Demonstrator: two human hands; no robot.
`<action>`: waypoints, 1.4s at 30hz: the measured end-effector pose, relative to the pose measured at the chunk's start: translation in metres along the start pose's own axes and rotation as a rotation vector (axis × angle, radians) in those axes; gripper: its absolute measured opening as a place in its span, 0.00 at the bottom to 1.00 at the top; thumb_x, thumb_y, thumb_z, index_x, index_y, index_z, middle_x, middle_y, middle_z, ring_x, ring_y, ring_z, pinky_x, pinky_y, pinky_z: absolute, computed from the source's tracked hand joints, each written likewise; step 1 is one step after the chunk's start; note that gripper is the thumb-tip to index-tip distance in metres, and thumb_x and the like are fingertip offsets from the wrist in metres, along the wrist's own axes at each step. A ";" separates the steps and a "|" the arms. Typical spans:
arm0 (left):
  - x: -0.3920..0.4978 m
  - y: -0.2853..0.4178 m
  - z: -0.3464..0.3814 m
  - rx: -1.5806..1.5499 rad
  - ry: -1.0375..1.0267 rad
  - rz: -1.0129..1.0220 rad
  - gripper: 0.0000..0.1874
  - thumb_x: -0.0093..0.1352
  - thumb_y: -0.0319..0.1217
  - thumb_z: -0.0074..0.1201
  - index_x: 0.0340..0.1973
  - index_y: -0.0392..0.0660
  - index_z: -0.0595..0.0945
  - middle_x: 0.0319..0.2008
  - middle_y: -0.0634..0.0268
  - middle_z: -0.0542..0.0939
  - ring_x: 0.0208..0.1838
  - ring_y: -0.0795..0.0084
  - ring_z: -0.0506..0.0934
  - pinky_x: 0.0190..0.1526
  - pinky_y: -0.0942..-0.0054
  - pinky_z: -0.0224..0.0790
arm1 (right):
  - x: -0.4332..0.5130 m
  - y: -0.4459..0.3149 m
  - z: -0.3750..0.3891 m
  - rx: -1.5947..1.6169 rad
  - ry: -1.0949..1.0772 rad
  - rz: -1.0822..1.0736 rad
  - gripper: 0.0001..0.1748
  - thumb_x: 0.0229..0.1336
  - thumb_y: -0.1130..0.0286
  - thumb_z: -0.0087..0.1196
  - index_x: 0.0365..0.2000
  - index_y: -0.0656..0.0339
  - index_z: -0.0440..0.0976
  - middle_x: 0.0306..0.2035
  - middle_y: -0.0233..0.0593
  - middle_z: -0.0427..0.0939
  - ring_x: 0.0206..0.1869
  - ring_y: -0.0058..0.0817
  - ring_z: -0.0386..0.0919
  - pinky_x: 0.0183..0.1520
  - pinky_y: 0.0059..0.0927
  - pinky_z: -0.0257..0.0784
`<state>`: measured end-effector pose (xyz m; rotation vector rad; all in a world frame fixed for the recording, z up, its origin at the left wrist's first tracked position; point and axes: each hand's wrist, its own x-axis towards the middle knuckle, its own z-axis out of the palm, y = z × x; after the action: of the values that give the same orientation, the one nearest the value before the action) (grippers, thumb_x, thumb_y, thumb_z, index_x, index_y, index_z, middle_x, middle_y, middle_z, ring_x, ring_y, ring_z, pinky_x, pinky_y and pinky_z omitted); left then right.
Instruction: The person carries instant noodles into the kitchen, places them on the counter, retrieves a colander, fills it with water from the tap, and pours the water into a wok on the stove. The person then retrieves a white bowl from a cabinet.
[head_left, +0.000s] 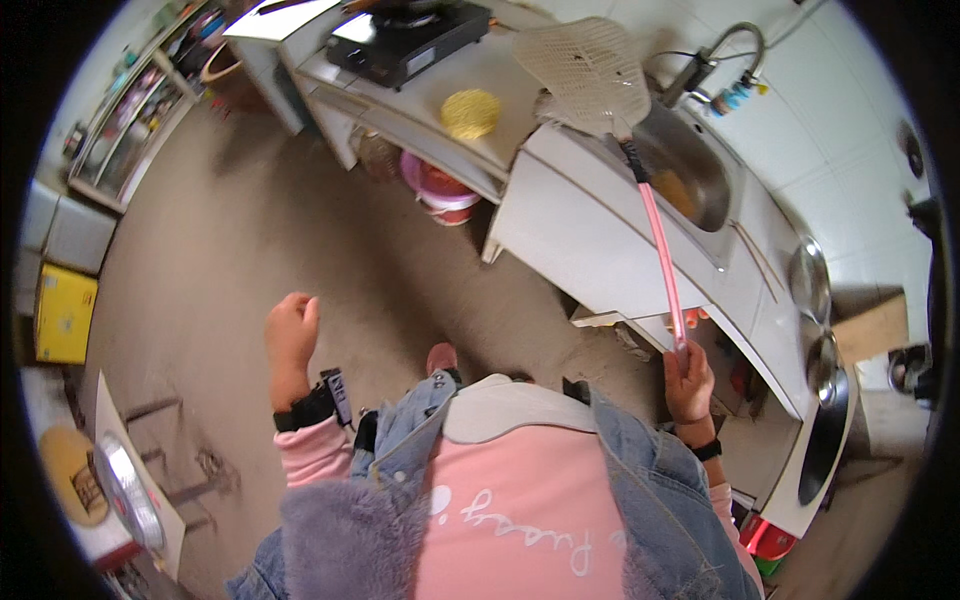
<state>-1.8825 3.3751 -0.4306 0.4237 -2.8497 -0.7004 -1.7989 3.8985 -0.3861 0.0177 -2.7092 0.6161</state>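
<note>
My right hand (688, 382) is closed round the lower end of the pink handle of a fly swatter (661, 255). The swatter points away from me, its pale mesh head (589, 71) raised in the picture over the near edge of the sink and counter. Dark wrapping binds the handle to the head. My left hand (291, 330) hangs over the floor at the left with its fingers curled and nothing visible in it. A black band circles each wrist.
Ahead stands a counter with a black gas stove (409, 45), a round yellow mat (470, 114) and a steel sink (694, 165) with a faucet. Chopsticks (757, 259), metal lids and a dark pan (823, 442) lie rightward. A pink bucket (442, 187) sits underneath. Low tables and a yellow box (66, 315) are at left.
</note>
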 end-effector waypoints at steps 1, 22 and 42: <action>0.003 -0.003 -0.001 -0.020 0.019 0.008 0.11 0.63 0.35 0.53 0.30 0.39 0.81 0.26 0.52 0.81 0.31 0.54 0.79 0.34 0.63 0.71 | 0.001 -0.002 0.000 0.013 -0.023 0.077 0.13 0.57 0.68 0.55 0.41 0.64 0.69 0.27 0.48 0.75 0.27 0.42 0.76 0.29 0.35 0.71; 0.067 0.138 0.067 -0.034 -0.261 0.665 0.08 0.63 0.29 0.52 0.32 0.35 0.79 0.26 0.52 0.78 0.29 0.57 0.77 0.34 0.64 0.68 | -0.173 0.007 -0.111 -0.229 0.630 0.578 0.11 0.56 0.70 0.55 0.36 0.63 0.66 0.23 0.44 0.72 0.24 0.43 0.73 0.27 0.35 0.69; -0.016 0.289 0.084 0.010 -0.275 0.855 0.08 0.62 0.29 0.53 0.31 0.35 0.80 0.26 0.49 0.79 0.30 0.52 0.78 0.34 0.61 0.68 | -0.380 0.202 -0.178 -0.251 1.198 1.395 0.12 0.51 0.66 0.55 0.27 0.66 0.69 0.18 0.41 0.71 0.21 0.33 0.72 0.26 0.32 0.68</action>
<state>-1.9536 3.6610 -0.3684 -0.9093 -2.8463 -0.5787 -1.4012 4.1309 -0.4534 -1.7264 -1.2454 0.3397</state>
